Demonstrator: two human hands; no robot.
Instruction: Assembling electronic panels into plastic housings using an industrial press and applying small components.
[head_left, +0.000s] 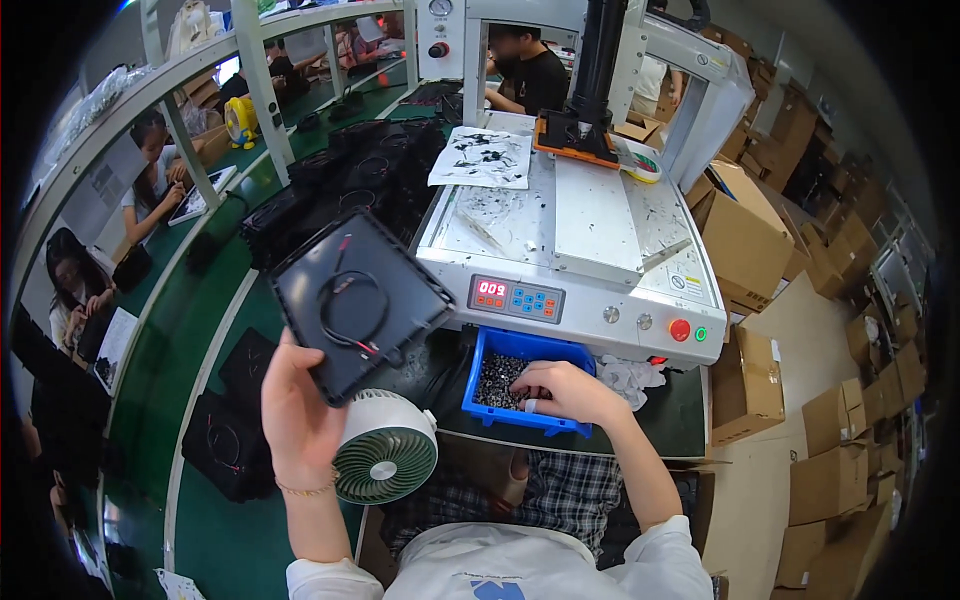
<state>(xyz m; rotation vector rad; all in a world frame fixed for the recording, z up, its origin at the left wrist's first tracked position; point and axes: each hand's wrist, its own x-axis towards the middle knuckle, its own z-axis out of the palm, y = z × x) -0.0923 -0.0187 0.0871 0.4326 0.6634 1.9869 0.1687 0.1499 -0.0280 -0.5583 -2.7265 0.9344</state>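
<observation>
**Black tray lifted, other hand in the parts bin**

A small green fan [385,460] stands nearest, on the green surface [215,530]. Just above it, the left hand [298,410] holds a black square tray [360,300] tilted up, fingers clamped on its lower corner; a looped wire lies inside the tray. The right hand [572,393] rests in a blue bin [527,350] of small dark parts, fingers curled together among them. Beyond stands a white machine [590,250] with a red button [680,329]. Farther left, more black trays [360,170] are stacked.

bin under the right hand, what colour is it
Blue, seen in the head view: the bin.
</observation>
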